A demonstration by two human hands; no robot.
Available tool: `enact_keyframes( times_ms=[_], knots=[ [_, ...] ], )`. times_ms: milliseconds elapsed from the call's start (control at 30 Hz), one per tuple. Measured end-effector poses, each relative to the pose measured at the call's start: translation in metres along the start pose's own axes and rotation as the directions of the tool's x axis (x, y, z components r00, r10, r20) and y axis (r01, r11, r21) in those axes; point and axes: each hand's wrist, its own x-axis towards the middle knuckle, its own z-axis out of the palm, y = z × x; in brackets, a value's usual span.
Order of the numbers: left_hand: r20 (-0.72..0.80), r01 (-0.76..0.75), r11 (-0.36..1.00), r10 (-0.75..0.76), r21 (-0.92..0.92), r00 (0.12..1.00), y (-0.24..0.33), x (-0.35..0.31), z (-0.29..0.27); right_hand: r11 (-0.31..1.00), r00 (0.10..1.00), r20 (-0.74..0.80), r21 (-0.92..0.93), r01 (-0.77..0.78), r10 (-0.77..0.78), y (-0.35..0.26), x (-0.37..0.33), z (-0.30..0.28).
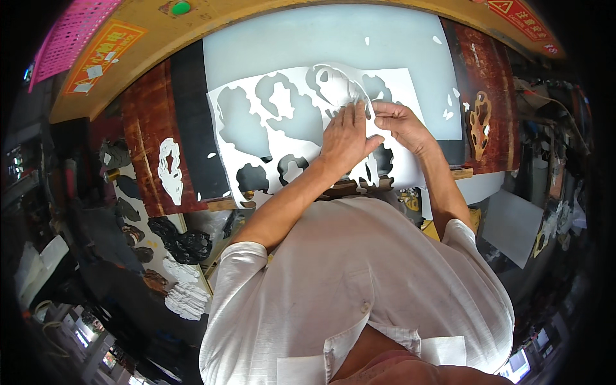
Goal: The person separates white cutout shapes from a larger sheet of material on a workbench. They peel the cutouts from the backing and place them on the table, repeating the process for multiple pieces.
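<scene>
A white sheet (300, 147) full of shaped cut-out holes lies over a pale blue-grey cutting board (289, 42). My left hand (348, 133) rests on the sheet's middle, its fingers stretched out and its thumb spread to the side. Just right of it, my right hand (405, 126) is closed in a pinch, thumb and forefinger at a curled strip of the sheet. Above both hands, part of the sheet arches up off the board. My left fingers partly cover the spot where the hands meet.
A white cut piece (170, 172) lies on the reddish board at left. An orange-brown openwork form (479, 125) sits on the right-hand reddish board. Small white scraps dot the surface. Behind runs a yellow machine beam (256, 14) with a green button (181, 8). White pieces (186, 300) are stacked at lower left.
</scene>
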Motion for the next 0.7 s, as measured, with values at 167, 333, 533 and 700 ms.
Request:
enact_keyframes(
  times_ms=[167, 333, 533, 700],
  knots=[
    [0.143, -0.043, 0.998, 0.050, -0.054, 0.988, 0.000, 0.009, -0.024, 0.997, 1.000, -0.001, 0.080, -0.002, 0.002, 0.006, 0.004, -0.001],
    [0.300, -0.059, 0.994, 0.085, -0.094, 0.950, -0.019, 0.018, -0.024, 0.993, 0.999, 0.017, 0.106, -0.049, 0.047, -0.004, 0.003, 0.004],
    [0.344, 0.167, 0.939, -0.057, -0.299, 0.937, -0.053, 0.031, -0.038, 0.975, 0.985, -0.149, -0.219, 0.047, -0.081, -0.006, -0.005, -0.009],
    [0.175, 0.437, 0.288, -0.630, -0.852, 0.757, -0.079, 0.040, -0.148, 0.937, 0.968, -0.224, -0.348, 0.032, -0.116, -0.009, -0.015, -0.002]
  ],
)
